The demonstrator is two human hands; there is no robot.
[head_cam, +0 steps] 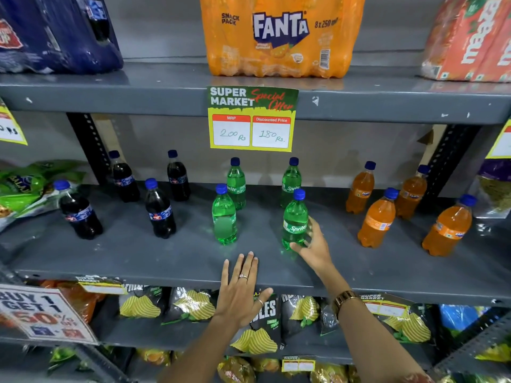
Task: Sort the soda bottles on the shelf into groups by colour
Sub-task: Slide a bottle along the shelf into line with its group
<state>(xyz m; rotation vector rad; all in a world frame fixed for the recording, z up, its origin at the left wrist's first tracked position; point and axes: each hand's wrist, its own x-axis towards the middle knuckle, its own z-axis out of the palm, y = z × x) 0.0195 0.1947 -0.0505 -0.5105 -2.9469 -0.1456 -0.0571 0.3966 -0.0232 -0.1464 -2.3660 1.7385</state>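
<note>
On the grey middle shelf [166,261] stand several dark cola bottles [160,211] at the left, several green Sprite bottles [224,217] in the middle and several orange Fanta bottles [377,221] at the right, all upright with blue caps. My right hand [313,246] wraps around the base of the front right green bottle [294,221], which stands on the shelf. My left hand [240,288] lies flat with spread fingers at the shelf's front edge, holding nothing, just in front of the front left green bottle.
The shelf above carries a Fanta multipack [279,37], a dark blue pack [55,34] and an orange-red pack [470,37]. A price tag [251,120] hangs from its edge. Snack bags [36,186] flank the bottles; chip bags [193,305] fill the shelf below.
</note>
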